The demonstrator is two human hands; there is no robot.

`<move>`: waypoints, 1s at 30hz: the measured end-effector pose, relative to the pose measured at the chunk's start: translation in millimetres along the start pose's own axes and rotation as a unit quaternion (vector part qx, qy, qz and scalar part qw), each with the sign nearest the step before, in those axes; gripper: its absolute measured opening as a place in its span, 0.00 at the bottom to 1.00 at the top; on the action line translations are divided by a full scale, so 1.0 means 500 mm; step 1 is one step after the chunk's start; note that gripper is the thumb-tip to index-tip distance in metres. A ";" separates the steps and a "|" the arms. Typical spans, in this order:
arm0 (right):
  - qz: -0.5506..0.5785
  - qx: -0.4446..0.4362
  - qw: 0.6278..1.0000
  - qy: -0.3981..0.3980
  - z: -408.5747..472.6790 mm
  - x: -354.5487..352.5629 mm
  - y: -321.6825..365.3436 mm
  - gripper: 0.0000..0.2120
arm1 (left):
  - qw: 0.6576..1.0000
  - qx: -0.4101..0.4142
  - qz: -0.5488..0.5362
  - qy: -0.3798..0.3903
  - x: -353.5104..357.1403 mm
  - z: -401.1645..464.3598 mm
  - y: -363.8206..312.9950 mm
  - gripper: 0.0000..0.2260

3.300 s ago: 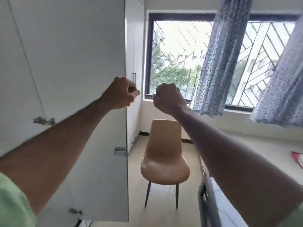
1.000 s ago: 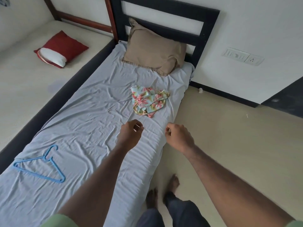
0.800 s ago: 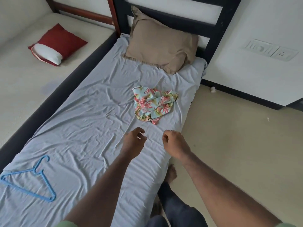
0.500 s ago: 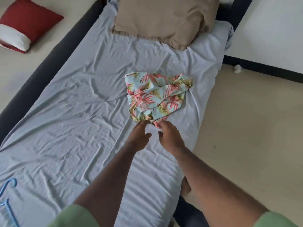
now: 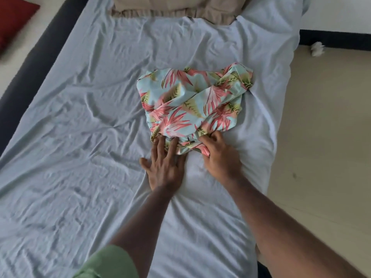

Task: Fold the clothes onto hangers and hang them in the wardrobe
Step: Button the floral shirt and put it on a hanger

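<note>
The floral garment (image 5: 192, 105) lies crumpled mid-bed on the pale sheet (image 5: 80, 117), looking light, limp and likely to slide. The left hand (image 5: 164, 167) rests spread-fingered on its near hem; the right hand (image 5: 219, 155) pinches the near edge (best taken there). A tan pillow (image 5: 170, 7) lies far; nothing obstructs.

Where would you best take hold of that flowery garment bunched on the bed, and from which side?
Likely by its near edge, coming from the foot of the bed. The floral garment lies in a crumpled heap on the sheet, and its loose lower hem points toward the person. The right hand already pinches that hem; the left hand lies flat beside it, fingertips on the cloth.
</note>
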State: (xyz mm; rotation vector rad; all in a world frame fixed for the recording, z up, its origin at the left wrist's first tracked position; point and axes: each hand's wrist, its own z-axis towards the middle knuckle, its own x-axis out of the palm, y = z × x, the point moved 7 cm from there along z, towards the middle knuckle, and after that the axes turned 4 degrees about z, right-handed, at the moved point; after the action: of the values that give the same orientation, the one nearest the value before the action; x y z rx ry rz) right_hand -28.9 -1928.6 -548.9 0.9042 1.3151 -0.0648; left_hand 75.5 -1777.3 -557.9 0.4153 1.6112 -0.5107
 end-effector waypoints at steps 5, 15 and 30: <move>0.033 -0.009 0.999 -0.040 -0.008 0.000 0.006 0.16 | 0.999 0.013 -0.013 -0.035 0.015 -0.005 0.007 0.23; -0.019 0.171 0.984 -0.052 -0.132 0.028 0.087 0.14 | 0.973 0.161 -0.142 -0.080 -0.014 -0.022 0.032 0.17; 0.032 0.166 0.985 -0.029 -0.417 0.096 0.324 0.15 | 0.867 0.180 -0.464 0.042 -0.104 -0.227 0.374 0.26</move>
State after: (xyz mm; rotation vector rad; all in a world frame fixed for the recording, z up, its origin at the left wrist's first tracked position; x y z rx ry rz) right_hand -96.9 -1674.2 -498.5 1.2181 1.2389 -0.2659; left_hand 88.8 -1557.1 -513.9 -0.1141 1.7377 -1.5561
